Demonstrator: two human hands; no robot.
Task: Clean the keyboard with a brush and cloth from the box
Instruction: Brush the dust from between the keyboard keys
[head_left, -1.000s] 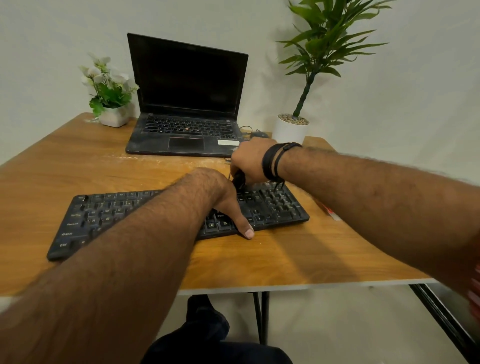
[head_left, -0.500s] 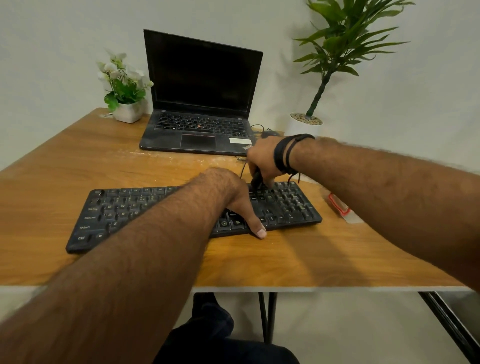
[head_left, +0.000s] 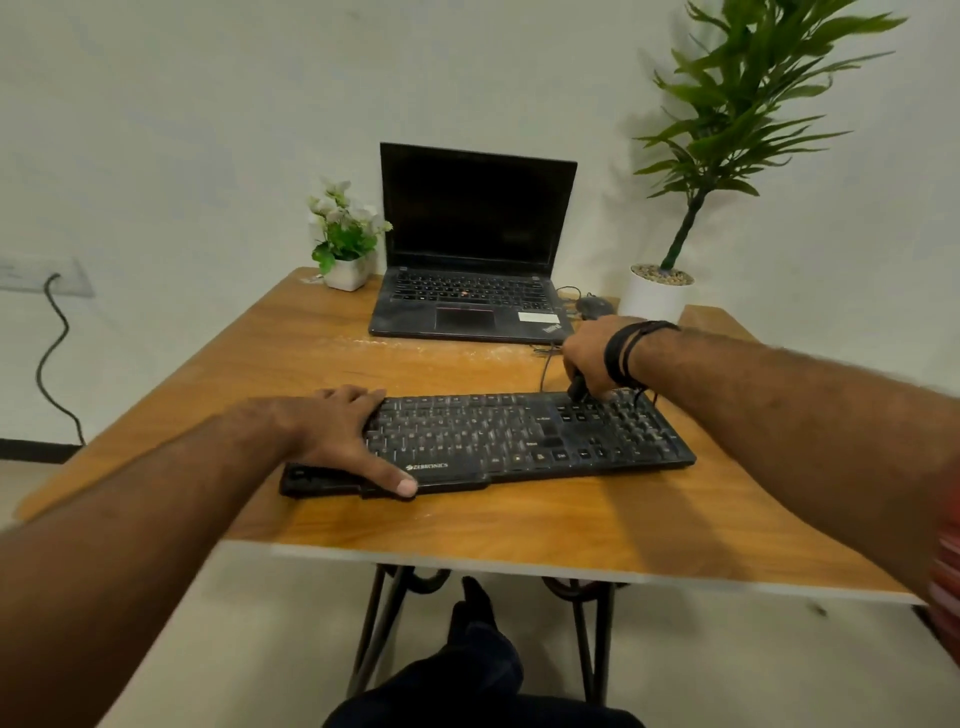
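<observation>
A black keyboard (head_left: 519, 441) lies across the wooden table (head_left: 519, 525) near its front edge. My left hand (head_left: 337, 431) rests flat on the keyboard's left end, fingers spread, thumb on the front rim. My right hand (head_left: 589, 358) grips a dark brush (head_left: 575, 387) and holds its tip down on the keys at the keyboard's upper right. Most of the brush is hidden inside the fist. No cloth or box is in view.
An open black laptop (head_left: 467, 291) stands behind the keyboard, with a mouse (head_left: 592, 306) and cable to its right. A small flower pot (head_left: 345, 270) sits at the back left, a tall potted plant (head_left: 657, 293) at the back right. A wall socket and cable hang at left.
My left hand has slid from the keyboard's middle to its left end. My right hand stays with the brush on the upper right keys. The view has pulled back and shifted.
</observation>
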